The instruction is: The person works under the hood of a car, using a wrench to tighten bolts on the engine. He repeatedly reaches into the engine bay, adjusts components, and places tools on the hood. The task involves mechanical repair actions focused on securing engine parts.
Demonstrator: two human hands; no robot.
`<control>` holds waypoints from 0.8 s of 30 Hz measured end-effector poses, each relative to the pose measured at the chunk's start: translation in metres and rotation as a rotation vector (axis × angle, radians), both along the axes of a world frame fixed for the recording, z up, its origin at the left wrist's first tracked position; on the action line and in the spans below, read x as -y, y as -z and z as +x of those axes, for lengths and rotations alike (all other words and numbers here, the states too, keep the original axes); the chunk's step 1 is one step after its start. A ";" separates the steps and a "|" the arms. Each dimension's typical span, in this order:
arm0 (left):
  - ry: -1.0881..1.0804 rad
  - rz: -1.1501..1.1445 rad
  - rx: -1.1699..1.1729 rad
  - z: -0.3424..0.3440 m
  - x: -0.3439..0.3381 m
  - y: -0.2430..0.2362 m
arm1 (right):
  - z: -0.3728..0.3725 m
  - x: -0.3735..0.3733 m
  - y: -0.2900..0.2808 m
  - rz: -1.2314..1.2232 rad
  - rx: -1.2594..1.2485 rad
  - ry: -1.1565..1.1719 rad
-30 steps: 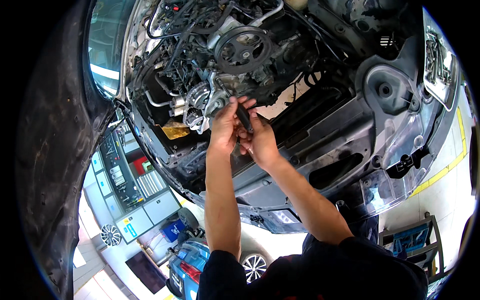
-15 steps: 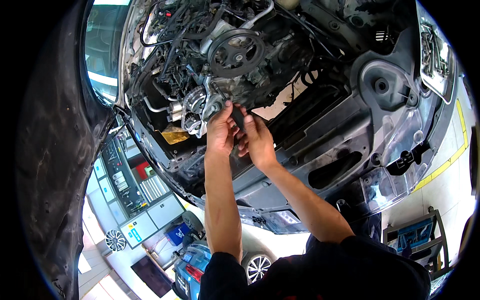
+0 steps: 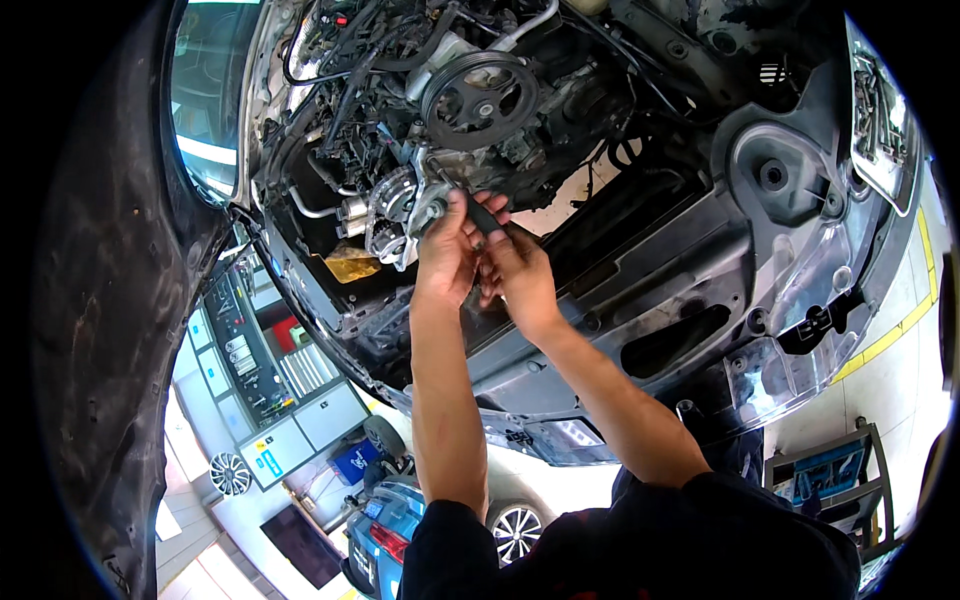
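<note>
Over the front of an engine bay, both my hands meet on a slim black-handled tool [image 3: 484, 217]. A thin shaft seems to run from its upper end toward the engine; where the tip sits cannot be made out. My left hand [image 3: 445, 262] pinches the upper part of the handle between thumb and fingers. Lower down, my right hand [image 3: 524, 280] has its fingers closed round the handle's near end. Just left of the tool is a silvery ribbed engine part [image 3: 393, 196], and beyond it a large black spoked pulley [image 3: 485, 110].
Hoses and wiring [image 3: 350, 100] crowd the far left of the bay. A black plastic front panel [image 3: 690, 270] spans the right. At far right lies a tray of tools [image 3: 875, 130]. The raised bonnet [image 3: 110, 300] fills the left side. Behind stand a workbench [image 3: 290, 440] and a blue car [image 3: 385, 535].
The view has shifted slightly, so the engine appears a little to the right. My hands keep hold of the tool, with the right fingers spread slightly differently along the handle.
</note>
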State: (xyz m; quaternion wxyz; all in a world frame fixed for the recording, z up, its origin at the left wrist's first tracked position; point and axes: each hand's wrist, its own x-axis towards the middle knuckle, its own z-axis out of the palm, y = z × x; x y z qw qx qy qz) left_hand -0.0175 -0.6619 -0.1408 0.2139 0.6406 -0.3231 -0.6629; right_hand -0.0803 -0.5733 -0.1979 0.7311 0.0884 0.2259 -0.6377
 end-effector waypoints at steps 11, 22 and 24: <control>-0.095 -0.030 -0.009 -0.010 -0.003 0.003 | -0.005 0.005 0.003 0.033 0.578 -0.077; -0.104 0.007 -0.092 0.003 0.004 0.008 | -0.004 0.009 0.007 -0.055 -0.148 0.021; -0.206 0.039 -0.169 0.004 0.004 0.011 | -0.004 0.007 0.007 -0.028 0.578 -0.134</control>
